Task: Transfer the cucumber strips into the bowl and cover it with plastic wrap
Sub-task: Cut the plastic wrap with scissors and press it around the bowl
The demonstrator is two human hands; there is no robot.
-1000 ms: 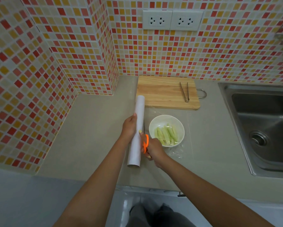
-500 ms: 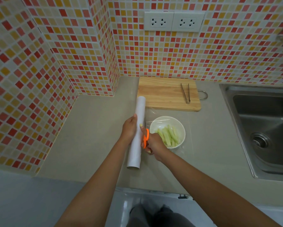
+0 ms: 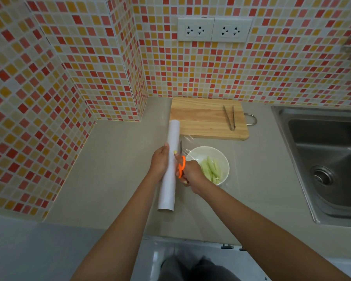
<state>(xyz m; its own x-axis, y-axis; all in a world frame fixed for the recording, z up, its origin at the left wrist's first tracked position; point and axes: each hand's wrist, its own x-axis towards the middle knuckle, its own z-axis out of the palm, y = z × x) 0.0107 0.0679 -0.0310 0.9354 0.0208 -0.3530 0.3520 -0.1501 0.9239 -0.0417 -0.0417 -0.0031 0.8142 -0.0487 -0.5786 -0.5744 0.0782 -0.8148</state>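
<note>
A white bowl on the counter holds several pale green cucumber strips. A sheet of clear plastic wrap stretches from the white roll over the bowl. My left hand grips the roll at its middle and holds it flat on the counter. My right hand holds orange-handled scissors, whose blades point away from me along the roll's right side, at the wrap.
A wooden cutting board with metal tongs lies behind the bowl by the tiled wall. A steel sink is set into the counter on the right. A tiled corner juts out at the left.
My right hand and the scissors have moved away from me along the roll. The wrap by the bowl's near side lies flatter. My left hand stays on the roll.
</note>
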